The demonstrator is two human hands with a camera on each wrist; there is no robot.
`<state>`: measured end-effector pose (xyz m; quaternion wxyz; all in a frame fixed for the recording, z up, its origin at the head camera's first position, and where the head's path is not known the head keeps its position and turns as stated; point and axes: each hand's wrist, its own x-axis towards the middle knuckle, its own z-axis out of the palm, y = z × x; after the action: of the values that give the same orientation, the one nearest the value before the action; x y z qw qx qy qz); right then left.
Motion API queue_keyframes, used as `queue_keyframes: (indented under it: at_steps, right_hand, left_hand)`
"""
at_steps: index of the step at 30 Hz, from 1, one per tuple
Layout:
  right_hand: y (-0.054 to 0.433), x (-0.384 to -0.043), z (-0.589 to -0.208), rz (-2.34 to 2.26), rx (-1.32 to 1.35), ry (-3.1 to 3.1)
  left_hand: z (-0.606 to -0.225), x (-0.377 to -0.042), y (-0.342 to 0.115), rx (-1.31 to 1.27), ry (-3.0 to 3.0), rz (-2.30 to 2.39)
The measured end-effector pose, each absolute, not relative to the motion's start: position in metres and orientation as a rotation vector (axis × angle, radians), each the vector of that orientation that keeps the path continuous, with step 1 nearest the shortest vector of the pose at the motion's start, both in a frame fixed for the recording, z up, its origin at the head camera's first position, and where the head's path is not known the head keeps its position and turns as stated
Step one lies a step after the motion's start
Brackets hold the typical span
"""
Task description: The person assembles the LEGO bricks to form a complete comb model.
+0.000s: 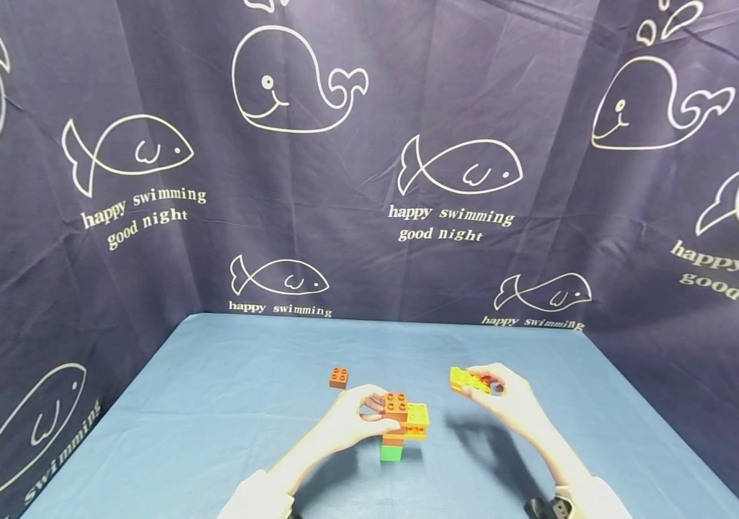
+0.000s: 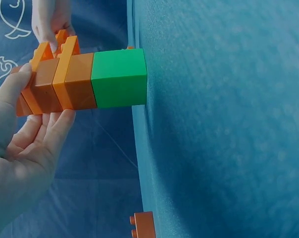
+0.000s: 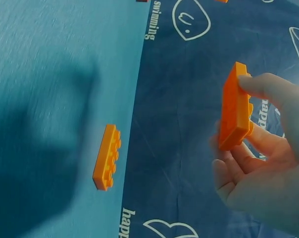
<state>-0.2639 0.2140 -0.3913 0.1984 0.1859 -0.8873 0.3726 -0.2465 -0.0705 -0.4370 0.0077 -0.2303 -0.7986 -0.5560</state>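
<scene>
Brick stack (image 1: 396, 414) is held upright in left hand (image 1: 350, 418), thumb and fingers clamped on its upper part. Green brick (image 2: 120, 79) is stacked lowest, below the grip; brown bricks (image 2: 82, 82) and yellow plates (image 2: 62, 89) are alternated above it, plates jutting right of the grip. Base contact with table (image 1: 246, 382) can't be confirmed from these angles. Loose plate (image 3: 233, 109) is pinched in right hand (image 1: 512, 395), clear of the table. Spare plate (image 3: 106, 158) is seen lower than that grip, on the table. Single brown brick (image 1: 339, 378) is left beyond the left grip.
</scene>
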Motion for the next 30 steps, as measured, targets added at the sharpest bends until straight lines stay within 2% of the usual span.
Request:
queue_keyframes:
  at_steps: [30]
  right_hand:
    - [0.179, -0.252, -0.375, 1.122, 0.757, -2.434]
  left_hand:
    - [-0.439, -0.248, -0.073, -0.748, -2.485, -1.730]
